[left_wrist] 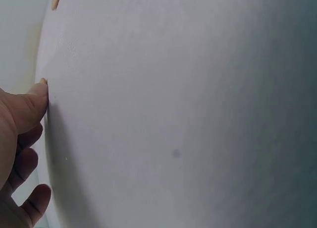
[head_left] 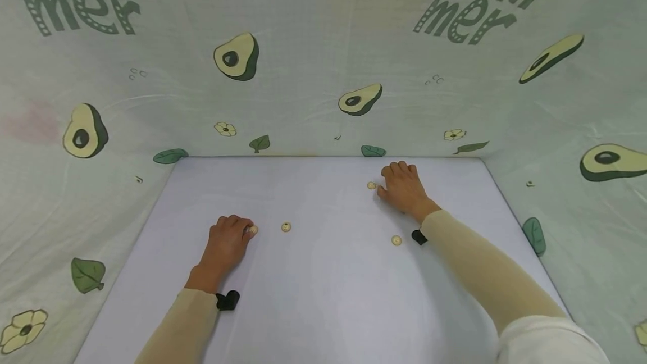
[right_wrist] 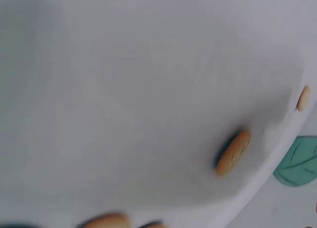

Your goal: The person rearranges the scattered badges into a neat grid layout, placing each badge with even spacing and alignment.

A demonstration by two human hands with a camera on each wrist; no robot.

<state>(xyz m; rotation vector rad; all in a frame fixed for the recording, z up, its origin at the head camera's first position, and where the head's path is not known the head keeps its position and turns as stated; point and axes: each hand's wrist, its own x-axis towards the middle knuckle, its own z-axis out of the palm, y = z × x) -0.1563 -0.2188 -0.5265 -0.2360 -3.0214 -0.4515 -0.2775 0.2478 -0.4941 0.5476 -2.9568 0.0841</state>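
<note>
At the left of the table, my left hand (head_left: 226, 243) has thumb and fingertips on a small pale round disc (head_left: 253, 229). In the left wrist view, the edge of that disc (left_wrist: 43, 81) shows at the tip of the thumb (left_wrist: 35, 96). A second disc (head_left: 286, 227) with a dark mark lies just to its right. My right hand (head_left: 403, 187) is low over the far right part, fingers bent and thumb apart. Left of that thumb lies a third disc (head_left: 371, 185); the right wrist view shows this disc (right_wrist: 233, 152) marked and untouched.
Another pale disc (head_left: 396, 240) lies below the right hand, near the black wrist camera (head_left: 419, 237). The white table (head_left: 323, 296) meets a hanging cloth (head_left: 303, 72) printed with avocados, leaves and lettering at its back and sides.
</note>
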